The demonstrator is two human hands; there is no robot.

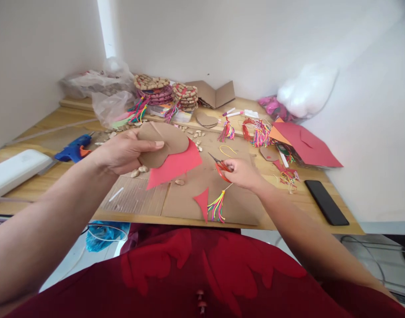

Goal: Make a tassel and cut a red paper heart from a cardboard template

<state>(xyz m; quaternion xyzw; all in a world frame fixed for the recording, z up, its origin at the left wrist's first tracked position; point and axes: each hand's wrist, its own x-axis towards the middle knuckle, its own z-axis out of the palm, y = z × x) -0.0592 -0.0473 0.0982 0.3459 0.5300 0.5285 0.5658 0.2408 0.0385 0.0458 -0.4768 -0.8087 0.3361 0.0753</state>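
Note:
My left hand (127, 150) grips a brown cardboard heart (164, 142), thumb on top, with a sheet of red paper (176, 167) against its underside. The red sheet sticks out below and to the right of the heart. In my right hand (240, 173) is a pair of scissors (221, 167) with orange-red handles, the tips pointing left toward the red paper but apart from it. The blades look nearly closed. Below lie a red paper scrap (203, 203) and a multicoloured thread tassel (217, 206) on a cardboard sheet (185, 203).
A blue glue gun (74, 149) and a white case (18, 171) lie at left; a black phone (326, 202) at right. Peanut-covered pieces (185, 96), plastic bags (111, 106), tassels (262, 132) and red paper sheets (315, 147) line the back. Loose peanuts (198, 134) are scattered mid-table.

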